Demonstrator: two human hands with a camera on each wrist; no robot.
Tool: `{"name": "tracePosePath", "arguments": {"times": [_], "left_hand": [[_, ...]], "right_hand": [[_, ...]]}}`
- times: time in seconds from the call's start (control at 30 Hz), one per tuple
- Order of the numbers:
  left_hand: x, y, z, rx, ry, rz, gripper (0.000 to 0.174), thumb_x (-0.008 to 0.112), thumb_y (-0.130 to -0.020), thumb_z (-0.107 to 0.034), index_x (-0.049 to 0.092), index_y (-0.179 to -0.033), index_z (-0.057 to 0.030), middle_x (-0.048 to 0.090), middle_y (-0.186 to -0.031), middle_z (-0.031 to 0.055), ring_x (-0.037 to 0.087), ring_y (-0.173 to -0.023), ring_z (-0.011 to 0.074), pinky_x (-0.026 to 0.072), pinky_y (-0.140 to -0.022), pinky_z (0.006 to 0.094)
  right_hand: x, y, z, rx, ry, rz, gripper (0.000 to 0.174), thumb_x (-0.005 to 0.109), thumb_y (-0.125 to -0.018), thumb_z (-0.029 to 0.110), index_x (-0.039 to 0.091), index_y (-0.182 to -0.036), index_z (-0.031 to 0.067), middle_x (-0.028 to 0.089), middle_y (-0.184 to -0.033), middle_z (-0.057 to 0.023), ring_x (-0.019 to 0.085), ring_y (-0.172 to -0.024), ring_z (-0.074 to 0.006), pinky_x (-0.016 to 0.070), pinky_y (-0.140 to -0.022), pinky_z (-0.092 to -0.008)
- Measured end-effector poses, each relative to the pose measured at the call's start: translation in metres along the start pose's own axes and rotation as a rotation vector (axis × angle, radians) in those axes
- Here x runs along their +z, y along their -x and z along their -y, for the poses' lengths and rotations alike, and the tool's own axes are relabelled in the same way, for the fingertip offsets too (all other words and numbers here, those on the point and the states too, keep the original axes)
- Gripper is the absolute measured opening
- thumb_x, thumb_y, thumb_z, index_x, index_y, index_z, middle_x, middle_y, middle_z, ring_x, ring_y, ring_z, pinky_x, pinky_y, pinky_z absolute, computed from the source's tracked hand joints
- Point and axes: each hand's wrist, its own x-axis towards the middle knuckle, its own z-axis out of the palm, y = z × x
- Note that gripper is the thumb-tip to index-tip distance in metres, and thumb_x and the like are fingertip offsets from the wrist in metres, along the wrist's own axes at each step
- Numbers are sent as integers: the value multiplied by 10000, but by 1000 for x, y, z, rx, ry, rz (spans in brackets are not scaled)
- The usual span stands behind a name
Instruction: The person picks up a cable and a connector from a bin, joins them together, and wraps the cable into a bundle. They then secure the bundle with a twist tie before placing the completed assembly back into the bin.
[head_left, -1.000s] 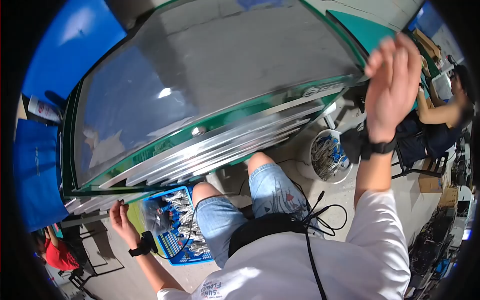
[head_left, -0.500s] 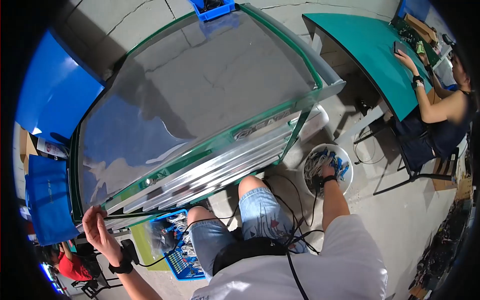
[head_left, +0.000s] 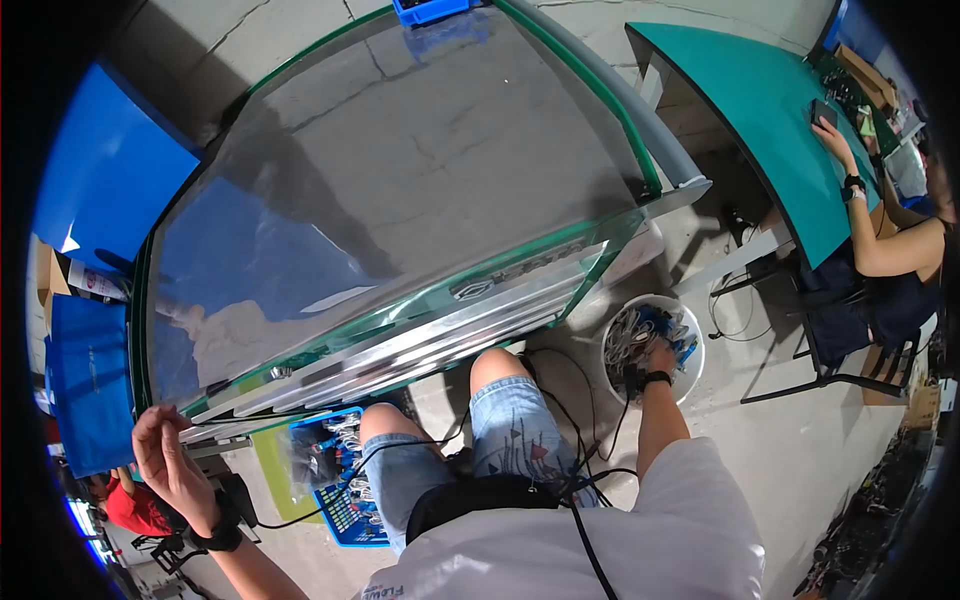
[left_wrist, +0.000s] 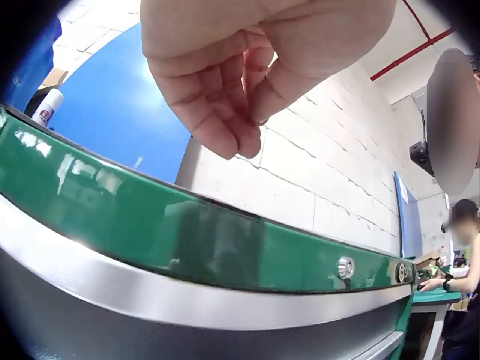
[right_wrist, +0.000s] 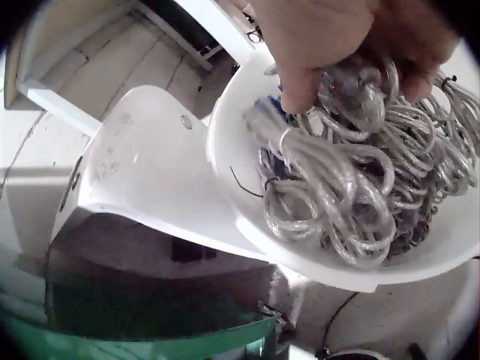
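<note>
My right hand [head_left: 660, 358] reaches down into a white bucket [head_left: 699, 372] filled with coiled clear cables [head_left: 627, 335] that have blue parts. In the right wrist view, the hand [right_wrist: 322, 37] has thumb and fingers curled round a clear cable bundle [right_wrist: 361, 101], above other coils [right_wrist: 349, 184]. My left hand [head_left: 174, 465] is by the near left corner of the green-edged glass-topped cabinet [head_left: 400, 170]. The left wrist view shows this hand [left_wrist: 240, 67] above the green edge [left_wrist: 150, 225], its fingers loosely bent and nothing visible in them.
A blue basket [head_left: 375, 541] of cables stands left of my legs, and black cables [head_left: 560, 390] run around them. A white stool-like seat [right_wrist: 150, 157] adjoins the bucket. On the right, a person sits at a green table [head_left: 760, 110]. Blue panels [head_left: 110, 170] stand at left.
My right hand has come down from its raised position right of the cabinet into the bucket, and its fingers now grip cable. My left hand has shifted left along the cabinet's near edge.
</note>
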Motion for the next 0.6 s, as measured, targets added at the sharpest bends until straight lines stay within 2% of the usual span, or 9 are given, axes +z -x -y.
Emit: {"name": "tracePosePath", "arguments": {"times": [0.03, 0.1, 0.17, 0.27, 0.37, 0.43, 0.5, 0.53, 0.6], "left_hand": [[5, -4, -6, 32, 53, 11, 163, 470, -908, -13, 536, -1050, 30, 586, -976, 96, 546, -793, 129, 438, -728, 246], [15, -15, -16, 38, 119, -3, 157, 468, -904, -7, 531, -1043, 29, 568, -990, 107, 539, -797, 136, 436, -720, 250], [28, -26, -27, 115, 261, 89, 146, 469, -896, 0, 530, -1026, 29, 555, -993, 112, 537, -794, 142, 438, -704, 253], [52, -43, -44, 97, 399, 117, 145, 487, -874, 9, 527, -1012, 31, 556, -970, 116, 548, -760, 143, 451, -660, 256], [71, -60, -63, 73, 464, 197, 188, 517, -851, 1, 538, -1036, 19, 595, -940, 119, 572, -774, 144, 480, -678, 265], [79, -72, -69, 30, 485, 259, 228, 520, -838, 11, 542, -1065, -3, 594, -963, 104, 549, -771, 102, 471, -687, 245], [83, -91, -68, 13, 596, 421, 283, 496, -883, -70, 497, -1158, -6, 591, -1030, 130, 573, -787, 120, 497, -683, 267], [84, -97, -73, -50, 667, 484, 322, 476, -911, -141, 458, -1204, -11, 584, -1059, 137, 587, -789, 137, 509, -666, 282], [88, -109, -75, -177, 801, 630, 426, 437, -946, -280, 382, -1281, -25, 576, -1077, 138, 610, -780, 167, 527, -630, 302]], "right_hand": [[-10, 2, 1, -11, -2, -9, 441, 495, -867, 343, 581, -952, -81, 627, -907, -210, 613, -779, -339, 470, -706, -386], [-37, 9, 19, 95, -807, 72, 249, 543, -871, 229, 552, -930, -13, 590, -781, -91, 584, -659, -201, 471, -588, -314], [-91, 43, 75, -79, -1078, 152, 102, 553, -875, 130, 518, -896, 36, 519, -706, -15, 523, -617, -99, 446, -536, -243], [-174, 90, 169, -455, -1030, 133, 220, 530, -900, 132, 521, -1086, 15, 566, -877, -41, 548, -711, -111, 457, -601, -248], [-247, 142, 256, -808, -1093, 353, 311, 516, -899, 110, 488, -1177, -27, 576, -981, -78, 572, -784, -137, 481, -672, -267], [-280, 182, 308, -1030, -996, 447, 326, 536, -880, 111, 492, -1168, -35, 588, -989, -94, 588, -814, -145, 498, -678, -275], [-300, 224, 354, -1179, -818, 517, 318, 560, -853, 106, 516, -1128, -48, 608, -956, -108, 606, -803, -153, 506, -671, -274], [-305, 245, 380, -1368, -702, 492, 278, 579, -828, 100, 552, -1052, -62, 625, -903, -104, 616, -769, -152, 513, -674, -280], [-309, 286, 429, -1534, -540, 512, 256, 623, -784, 99, 565, -951, -86, 617, -826, -132, 607, -689, -186, 483, -635, -279]]}}
